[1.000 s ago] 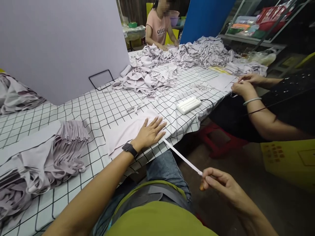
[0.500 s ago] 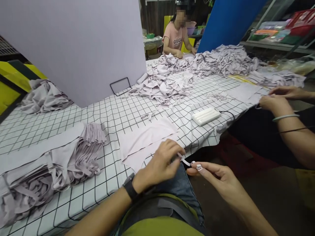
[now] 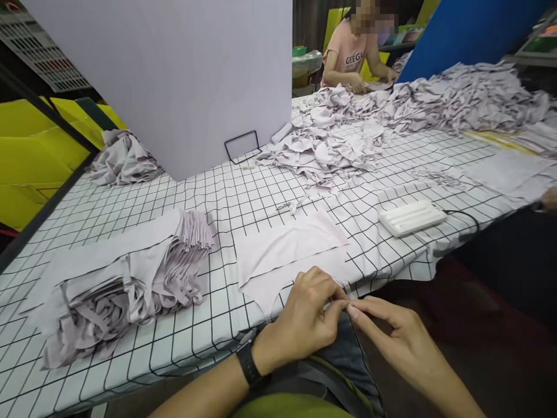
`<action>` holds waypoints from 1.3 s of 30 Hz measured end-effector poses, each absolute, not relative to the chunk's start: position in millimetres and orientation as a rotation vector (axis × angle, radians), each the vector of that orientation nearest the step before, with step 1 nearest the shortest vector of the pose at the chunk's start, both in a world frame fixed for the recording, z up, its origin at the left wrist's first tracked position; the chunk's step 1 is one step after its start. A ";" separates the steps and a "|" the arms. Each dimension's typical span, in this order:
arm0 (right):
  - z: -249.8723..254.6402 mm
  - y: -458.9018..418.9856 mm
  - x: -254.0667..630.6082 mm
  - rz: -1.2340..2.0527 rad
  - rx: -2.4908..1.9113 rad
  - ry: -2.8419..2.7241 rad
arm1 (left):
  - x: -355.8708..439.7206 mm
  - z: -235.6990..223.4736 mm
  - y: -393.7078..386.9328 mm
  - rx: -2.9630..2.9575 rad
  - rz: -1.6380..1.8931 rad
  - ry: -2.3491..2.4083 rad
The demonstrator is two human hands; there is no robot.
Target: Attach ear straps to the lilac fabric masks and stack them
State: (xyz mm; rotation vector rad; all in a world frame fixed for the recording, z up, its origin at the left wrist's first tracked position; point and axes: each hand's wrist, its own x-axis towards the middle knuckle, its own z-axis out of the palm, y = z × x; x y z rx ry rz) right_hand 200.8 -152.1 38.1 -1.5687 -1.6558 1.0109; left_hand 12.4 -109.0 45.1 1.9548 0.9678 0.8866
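Observation:
My left hand (image 3: 307,313), with a dark watch on the wrist, is closed in a pinch at the table's front edge. My right hand (image 3: 395,331) pinches too, its fingertips meeting those of the left. Between them is a narrow pale fabric strap (image 3: 347,288), mostly covered by the fingers; any small part on it cannot be made out. Just beyond my left hand, a pale lilac garment piece (image 3: 296,244) lies flat on the checked cloth. To the left stands a neat stack of the same garments (image 3: 143,273), their strap loops hanging toward me.
A white power strip (image 3: 411,217) with a black cable lies at right. Loose lilac pieces (image 3: 331,148) heap across the back. A large pale board (image 3: 195,75) and a blue board (image 3: 461,35) rise from the table. A co-worker (image 3: 352,58) sits behind; another person's hand (image 3: 549,199) shows at right.
My hands have come together, so the strap stretched between them is now mostly hidden. The view has turned left, leaving most of the neighbour's arms out of the picture.

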 end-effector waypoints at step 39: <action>18.7 -56.9 168.0 1.415 -1.575 -0.706 | 9.7 9.6 -16.5 2.369 0.702 1.249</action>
